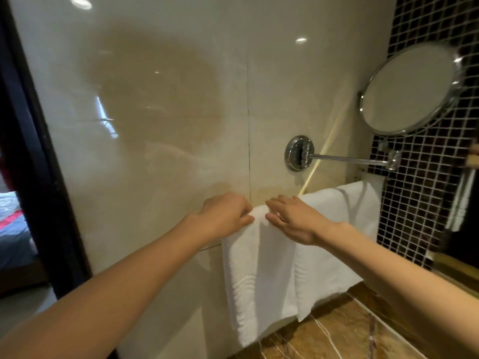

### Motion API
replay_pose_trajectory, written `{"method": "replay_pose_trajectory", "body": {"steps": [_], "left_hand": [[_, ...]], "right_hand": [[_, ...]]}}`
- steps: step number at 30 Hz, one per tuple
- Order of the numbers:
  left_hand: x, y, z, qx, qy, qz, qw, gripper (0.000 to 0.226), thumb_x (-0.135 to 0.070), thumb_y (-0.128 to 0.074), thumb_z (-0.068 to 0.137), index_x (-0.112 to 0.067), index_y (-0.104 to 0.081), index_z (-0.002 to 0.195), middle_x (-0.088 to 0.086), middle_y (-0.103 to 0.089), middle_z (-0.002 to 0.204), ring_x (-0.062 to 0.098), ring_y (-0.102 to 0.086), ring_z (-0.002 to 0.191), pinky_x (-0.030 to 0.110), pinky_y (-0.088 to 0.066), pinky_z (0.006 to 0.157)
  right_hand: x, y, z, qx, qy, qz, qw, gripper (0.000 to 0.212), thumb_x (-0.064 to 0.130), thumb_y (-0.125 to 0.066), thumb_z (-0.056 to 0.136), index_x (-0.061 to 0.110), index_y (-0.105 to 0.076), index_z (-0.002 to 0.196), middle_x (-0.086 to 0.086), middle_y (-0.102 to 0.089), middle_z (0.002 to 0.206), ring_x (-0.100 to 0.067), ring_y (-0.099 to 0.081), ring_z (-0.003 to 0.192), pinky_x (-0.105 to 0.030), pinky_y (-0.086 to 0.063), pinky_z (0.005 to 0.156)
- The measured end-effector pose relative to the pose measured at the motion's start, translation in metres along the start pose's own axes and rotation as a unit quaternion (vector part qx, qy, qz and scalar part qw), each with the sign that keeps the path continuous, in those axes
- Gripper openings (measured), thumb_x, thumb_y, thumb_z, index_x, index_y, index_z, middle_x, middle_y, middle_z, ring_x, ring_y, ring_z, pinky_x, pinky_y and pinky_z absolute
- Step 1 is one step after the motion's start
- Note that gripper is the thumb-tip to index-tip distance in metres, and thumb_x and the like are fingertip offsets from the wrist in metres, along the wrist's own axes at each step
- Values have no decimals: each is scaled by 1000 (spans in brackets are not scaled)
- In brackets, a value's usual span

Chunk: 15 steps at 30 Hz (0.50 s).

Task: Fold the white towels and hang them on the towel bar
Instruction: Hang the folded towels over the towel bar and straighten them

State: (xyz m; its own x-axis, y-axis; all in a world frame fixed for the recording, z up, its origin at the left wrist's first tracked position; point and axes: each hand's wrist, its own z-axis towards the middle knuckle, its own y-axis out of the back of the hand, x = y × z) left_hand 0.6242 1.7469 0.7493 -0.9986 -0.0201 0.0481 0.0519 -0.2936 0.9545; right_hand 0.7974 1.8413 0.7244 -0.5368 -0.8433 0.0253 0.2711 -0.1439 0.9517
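Above the hung towels (259,268), a swing-arm mirror (407,90)

Narrow folded white terry towel (259,275): draped over at its top fold and hanging straight down. A wavy embossed band runs near the lower hem.

Wider white terry towel (337,242): hangs just to the right and touches the narrow one, its left edge behind it. The face is smooth, with the same wavy band low on the left.

Towel bar: hidden beneath both top folds.
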Motion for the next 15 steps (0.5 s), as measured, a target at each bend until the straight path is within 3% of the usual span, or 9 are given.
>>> {"method": "replay_pose_trajectory", "body": {"steps": [3,6,8,10,12,15], "left_hand": [[3,-3,2,-18,0,-12,1000,34,-42,-53,87,-21,-43,62,-4,-50,64,25,-55,71,30,-38,60],[-9,-1,8,-35,1,-5,999,26,-39,-51,85,-23,-46,65,-3,-53,71,29,-61,82,32,-43,60],[-23,0,17,-47,-21,-14,999,19,-35,-49,87,-22,-62,91,6,-65,93,33,-61,98,36,-50,71],[-38,-1,29,-31,-47,-20,998,34,-33,-49,88,-18,-57,117,10,-62,112,33,-58,106,41,-50,83],[-51,-5,42,1,-73,-4,997,40,-35,-51,88,-17,-50,124,9,-57,114,32,-56,105,42,-49,83],[-63,-13,60,35,-106,40,993,31,-39,-51,87,-15,-48,105,9,-55,106,31,-55,94,40,-46,75]], "right_hand": [[-2,0,-1,1,-5,43,999,37,40,-37,100,11,-53,117,-7,-56,116,-25,-50,108,-37,-37,94],[-10,2,-2,-22,-26,104,994,45,39,-38,101,13,-47,137,-9,-49,139,-25,-43,129,-31,-30,105],[-21,6,-4,-48,-47,96,993,46,30,-40,102,11,-41,143,-13,-43,146,-27,-37,136,-30,-26,108],[-36,9,-7,-44,-73,61,995,46,14,-43,97,7,-40,142,-18,-41,145,-33,-35,136,-36,-28,110],[-51,11,-13,-10,-97,27,995,58,6,-42,91,7,-31,147,-18,-29,153,-32,-26,142,-38,-23,114],[-68,12,-22,39,-107,17,993,70,4,-41,89,16,-16,153,-7,-11,162,-25,-12,148,-38,-12,120]]}}
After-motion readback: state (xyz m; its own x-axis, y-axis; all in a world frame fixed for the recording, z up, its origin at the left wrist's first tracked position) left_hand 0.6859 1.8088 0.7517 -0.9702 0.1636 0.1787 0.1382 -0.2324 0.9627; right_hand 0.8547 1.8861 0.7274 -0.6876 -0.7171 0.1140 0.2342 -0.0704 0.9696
